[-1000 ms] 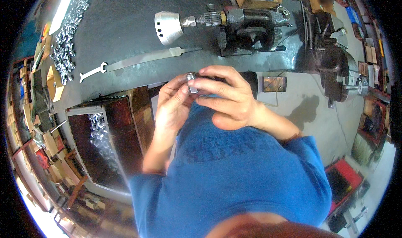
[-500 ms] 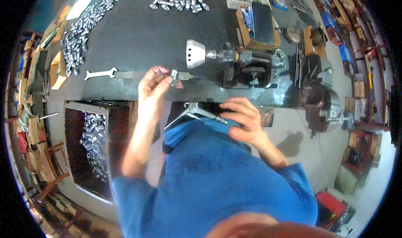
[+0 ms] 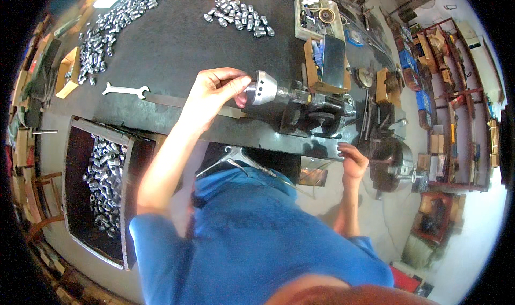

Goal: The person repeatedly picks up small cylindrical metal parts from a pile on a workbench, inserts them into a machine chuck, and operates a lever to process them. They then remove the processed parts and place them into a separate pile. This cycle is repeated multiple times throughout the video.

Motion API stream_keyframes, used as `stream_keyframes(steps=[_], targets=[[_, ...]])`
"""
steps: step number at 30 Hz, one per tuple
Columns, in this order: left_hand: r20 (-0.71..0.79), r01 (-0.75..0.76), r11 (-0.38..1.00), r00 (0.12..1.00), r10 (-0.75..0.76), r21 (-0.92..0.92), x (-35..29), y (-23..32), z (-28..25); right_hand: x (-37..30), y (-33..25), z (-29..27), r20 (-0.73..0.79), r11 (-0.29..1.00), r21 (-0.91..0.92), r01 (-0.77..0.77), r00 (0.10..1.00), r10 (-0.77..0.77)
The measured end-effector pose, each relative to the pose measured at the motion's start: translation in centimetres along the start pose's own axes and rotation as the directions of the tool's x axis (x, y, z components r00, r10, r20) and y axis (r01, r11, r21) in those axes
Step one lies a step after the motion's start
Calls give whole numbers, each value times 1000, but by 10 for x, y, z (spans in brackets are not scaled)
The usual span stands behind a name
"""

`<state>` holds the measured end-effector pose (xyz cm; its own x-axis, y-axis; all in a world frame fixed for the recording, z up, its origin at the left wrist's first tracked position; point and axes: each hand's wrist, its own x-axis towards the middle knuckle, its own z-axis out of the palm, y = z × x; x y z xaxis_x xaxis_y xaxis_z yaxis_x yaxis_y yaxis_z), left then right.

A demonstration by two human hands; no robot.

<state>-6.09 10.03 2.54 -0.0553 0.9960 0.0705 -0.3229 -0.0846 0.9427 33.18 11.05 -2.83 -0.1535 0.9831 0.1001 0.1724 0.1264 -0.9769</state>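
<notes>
My left hand (image 3: 212, 93) reaches over the dark workbench (image 3: 177, 53), its fingertips pinched at the front face of a silver drilled chuck (image 3: 265, 87). The chuck belongs to a small dark machine (image 3: 319, 109) on the bench. Between the fingertips is a small metal part, mostly hidden. My right hand (image 3: 354, 160) is lower right, with its fingers curled on the bench's front edge just below the machine.
A flat wrench (image 3: 126, 90) and a long flat steel strip (image 3: 166, 99) lie left of my hand. An open drawer (image 3: 129, 197) at lower left holds several small metal parts, and more lie in piles (image 3: 107, 31) (image 3: 238, 15). A cluttered tray (image 3: 316, 10) and shelves (image 3: 445, 90) stand at right.
My left hand has carried the small part from in front of my chest up to the chuck face. My right hand has dropped away to the bench edge at the right.
</notes>
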Motion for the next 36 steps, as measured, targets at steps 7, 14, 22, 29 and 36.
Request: stream_keyframes(steps=[7, 14, 22, 29, 36], targets=[[-89, -18, 998, 996, 13, -57, -4, 0, -5, -6, -32, 47, 208, 980, 29, 199, 957, -201], [-144, 7, 898, 987, -78, -440, -67, -12, 15, 8, -102, 154, 503, 676, 20, 736, 577, -643], [-88, 123, 812, 974, -209, -570, -95, -22, 51, 1, -90, 182, 489, 685, 76, 725, 571, -659], [-86, 139, 792, 968, -234, -594, -91, -27, 63, 8, -84, 173, 436, 661, 99, 744, 564, -701], [-111, 120, 972, 983, -144, -202, -90, -22, 58, 10, -87, 166, 465, 635, 51, 771, 544, -698]])
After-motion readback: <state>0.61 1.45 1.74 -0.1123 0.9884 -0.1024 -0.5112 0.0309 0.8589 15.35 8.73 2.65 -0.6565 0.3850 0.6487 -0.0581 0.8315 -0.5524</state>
